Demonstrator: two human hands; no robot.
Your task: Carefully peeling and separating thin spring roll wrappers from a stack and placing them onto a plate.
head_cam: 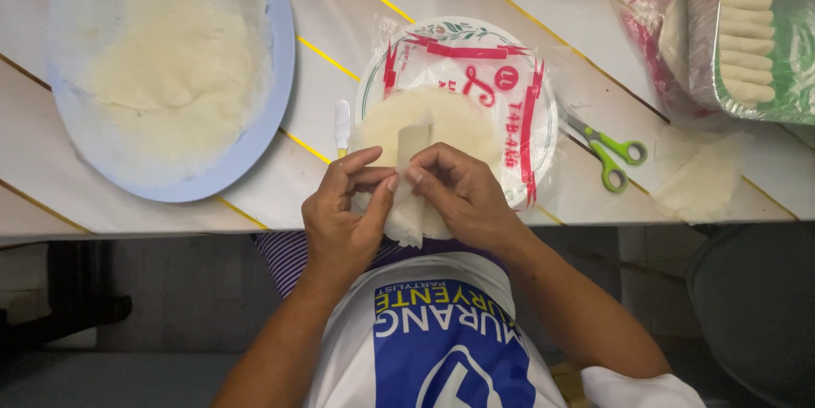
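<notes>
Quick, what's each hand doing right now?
Left hand: closed, pinching the thin wrapper sheet.
Right hand: closed, pinching the same wrapper sheet.

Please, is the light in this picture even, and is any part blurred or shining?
Head view: soft, even light on the table, few shadows; glare on the plastic bag at top right; both hands and the wrapper look sharp; the floor below is dim.

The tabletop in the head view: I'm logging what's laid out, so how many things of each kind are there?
Round blue plate piled with thin pale wrappers: 1
Round clear plastic wrapper pack with red print: 1
Green-handled scissors: 1
Foil tray of pale finished rolls: 1
Loose pale wrapper piece: 1
White-handled spreader: 1
Pale wrapper pinched by left hand and right hand: 1
Total: 7
</notes>
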